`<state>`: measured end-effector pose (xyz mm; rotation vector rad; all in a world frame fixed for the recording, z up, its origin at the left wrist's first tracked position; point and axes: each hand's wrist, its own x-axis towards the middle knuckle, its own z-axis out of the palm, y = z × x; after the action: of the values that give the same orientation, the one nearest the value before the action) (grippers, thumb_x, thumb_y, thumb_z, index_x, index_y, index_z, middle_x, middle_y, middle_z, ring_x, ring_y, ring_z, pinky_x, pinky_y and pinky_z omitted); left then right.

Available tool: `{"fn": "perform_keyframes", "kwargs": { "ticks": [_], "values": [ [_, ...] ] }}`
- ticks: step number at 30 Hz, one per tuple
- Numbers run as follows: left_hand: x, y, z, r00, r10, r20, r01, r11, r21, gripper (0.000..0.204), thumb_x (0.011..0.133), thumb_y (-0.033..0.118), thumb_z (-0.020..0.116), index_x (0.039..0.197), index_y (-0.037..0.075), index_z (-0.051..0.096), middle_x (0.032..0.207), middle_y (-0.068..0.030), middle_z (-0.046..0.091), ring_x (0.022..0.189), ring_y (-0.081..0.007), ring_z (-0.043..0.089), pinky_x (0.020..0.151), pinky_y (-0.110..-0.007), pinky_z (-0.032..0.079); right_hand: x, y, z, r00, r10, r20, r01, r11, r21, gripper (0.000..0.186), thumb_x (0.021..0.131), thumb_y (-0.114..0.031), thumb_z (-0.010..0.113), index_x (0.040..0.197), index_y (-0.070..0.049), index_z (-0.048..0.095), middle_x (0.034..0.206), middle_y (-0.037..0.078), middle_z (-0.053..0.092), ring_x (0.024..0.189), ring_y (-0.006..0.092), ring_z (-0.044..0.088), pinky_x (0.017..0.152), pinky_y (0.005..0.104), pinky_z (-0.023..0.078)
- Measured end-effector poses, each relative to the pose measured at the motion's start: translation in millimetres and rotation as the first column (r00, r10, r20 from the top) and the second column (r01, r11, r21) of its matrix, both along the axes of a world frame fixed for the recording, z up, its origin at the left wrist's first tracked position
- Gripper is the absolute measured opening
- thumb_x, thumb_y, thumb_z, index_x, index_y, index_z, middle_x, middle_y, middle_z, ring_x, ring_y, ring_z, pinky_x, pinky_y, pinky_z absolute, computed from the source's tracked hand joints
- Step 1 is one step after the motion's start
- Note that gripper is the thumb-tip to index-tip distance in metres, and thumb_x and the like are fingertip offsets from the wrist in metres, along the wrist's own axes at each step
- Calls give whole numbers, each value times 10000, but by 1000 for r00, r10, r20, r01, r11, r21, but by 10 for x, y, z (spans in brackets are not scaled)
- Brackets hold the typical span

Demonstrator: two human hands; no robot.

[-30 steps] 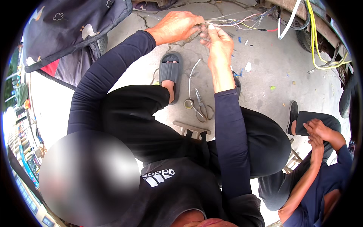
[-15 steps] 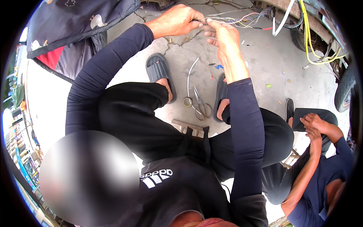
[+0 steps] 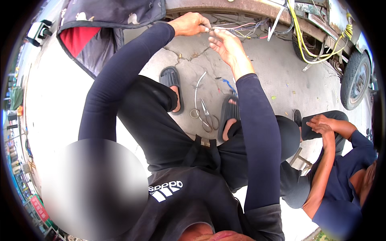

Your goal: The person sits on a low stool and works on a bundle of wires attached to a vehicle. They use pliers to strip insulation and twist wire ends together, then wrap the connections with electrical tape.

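My left hand point(image 3: 188, 25) is closed, thumb and fingertips pinching the end of thin wires point(image 3: 250, 29) at the top of the view. Right beside it, my right hand point(image 3: 228, 49) holds the same wires between thumb and forefinger, its other fingers loosely extended. The wires are white, yellow, red and bluish, and run right toward the vehicle's underside. Exactly where the strands meet between my fingertips is too small to make out. On the ground between my feet lie scissors point(image 3: 208, 116), a ring-shaped tape roll point(image 3: 194, 113) and a thin white tube point(image 3: 197, 89).
A rusty vehicle frame point(image 3: 237, 9) with a wheel point(image 3: 356, 80) and looped yellow cable point(image 3: 317, 60) is at the upper right. A padded dark cover point(image 3: 108, 16) hangs upper left. Another person point(image 3: 337, 176) sits at the right, hands together. Blue scraps point(image 3: 228, 85) lie on the concrete.
The view has shifted, bringing more of the vehicle frame and wheel into sight. Both hands stay together at the wires; my right hand's fingers are spread slightly more.
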<state>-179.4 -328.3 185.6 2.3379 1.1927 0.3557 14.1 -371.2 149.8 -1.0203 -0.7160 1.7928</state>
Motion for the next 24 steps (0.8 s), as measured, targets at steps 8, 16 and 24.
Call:
{"fn": "perform_keyframes", "kwargs": {
  "ticks": [8,16,24],
  "values": [
    [270,-193,280,997,80,-20,-82,983,-164,270,939,235,587,1098,30,663,862,-92,691,818,-192,637,797,-359,490,245,-131,237,899,43,437,-130,977,171,120,935,-141,613,961,-37,667,918,38,703,774,112,643,622,259,500],
    [312,378,-158,976,212,50,-212,977,-5,205,894,204,647,1038,75,715,927,-158,714,875,-309,684,813,-391,516,192,499,-84,955,-3,297,-5,1000,23,134,879,-132,618,948,-27,664,843,58,695,672,113,623,542,251,473],
    [203,807,-475,974,224,-3,-224,974,-7,185,852,183,705,1007,91,744,906,-144,720,816,-283,693,762,-355,533,147,1019,-297,994,-13,110,36,977,-212,186,880,-162,600,992,-23,650,828,52,693,650,102,598,543,246,435]
  ]
}}
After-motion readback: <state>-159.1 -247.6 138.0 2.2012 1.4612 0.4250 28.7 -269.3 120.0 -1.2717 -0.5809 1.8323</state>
